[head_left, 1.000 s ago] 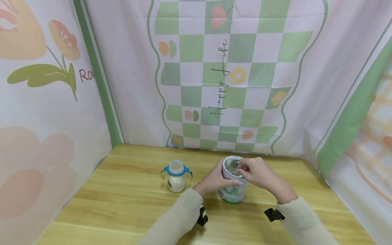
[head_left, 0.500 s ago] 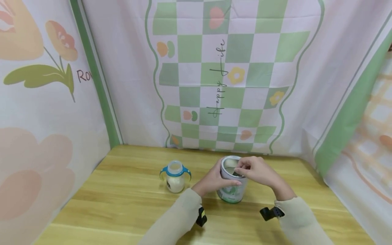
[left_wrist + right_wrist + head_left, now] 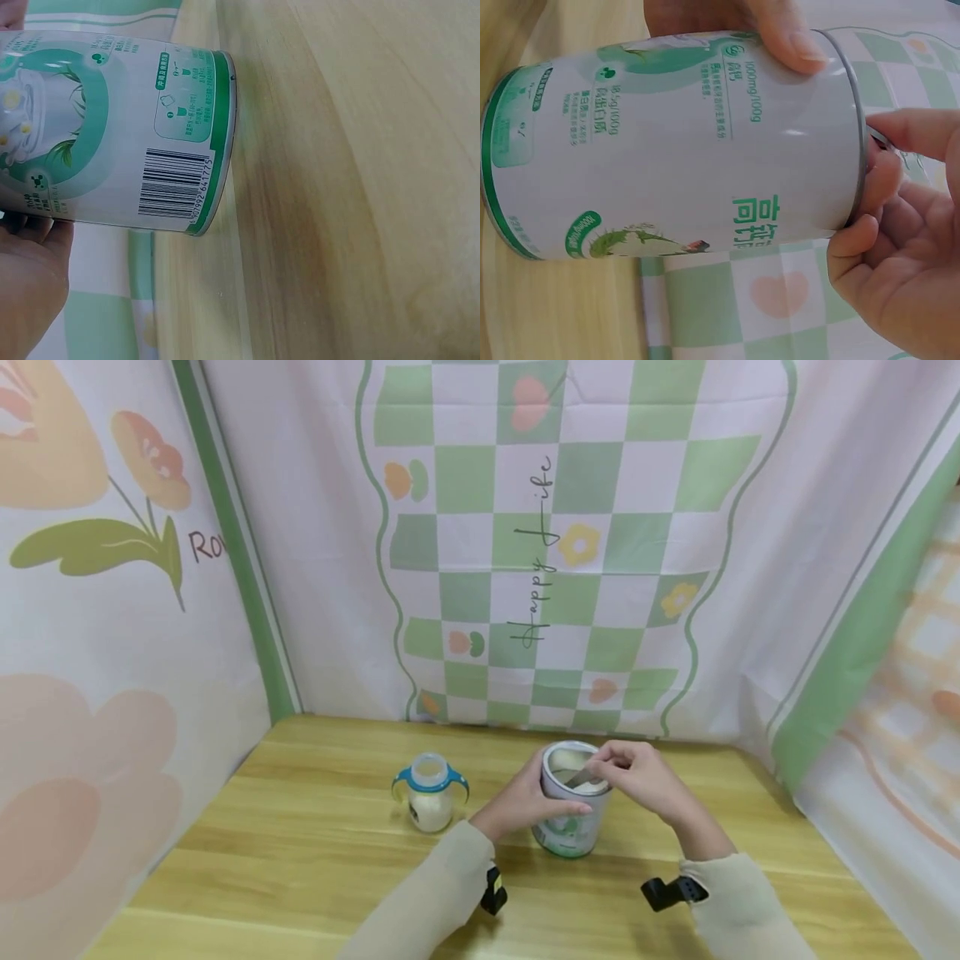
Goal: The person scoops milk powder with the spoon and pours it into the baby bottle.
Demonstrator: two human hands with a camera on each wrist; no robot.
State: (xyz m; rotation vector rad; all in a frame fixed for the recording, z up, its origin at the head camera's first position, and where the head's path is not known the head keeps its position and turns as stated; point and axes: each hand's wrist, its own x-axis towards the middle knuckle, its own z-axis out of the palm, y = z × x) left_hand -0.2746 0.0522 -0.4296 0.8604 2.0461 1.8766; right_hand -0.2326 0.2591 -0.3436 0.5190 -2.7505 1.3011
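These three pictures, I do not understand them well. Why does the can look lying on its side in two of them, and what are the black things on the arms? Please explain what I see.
No machine works here: a person uses two bare hands. The black things on the sleeves are small cameras worn on the wrists. The wide picture comes from a camera on the person's head, looking down at a wooden table. The other two come from the wrist cameras, which are turned sideways, so the can only seems to lie down; it stands upright.

The left hand grips the side of the white and green can, whose top is open. The right hand pinches a thin scoop handle at the can's rim. I cannot see what the scoop holds. To the left, apart from the hands, stands a small bottle with blue handles and something white inside.
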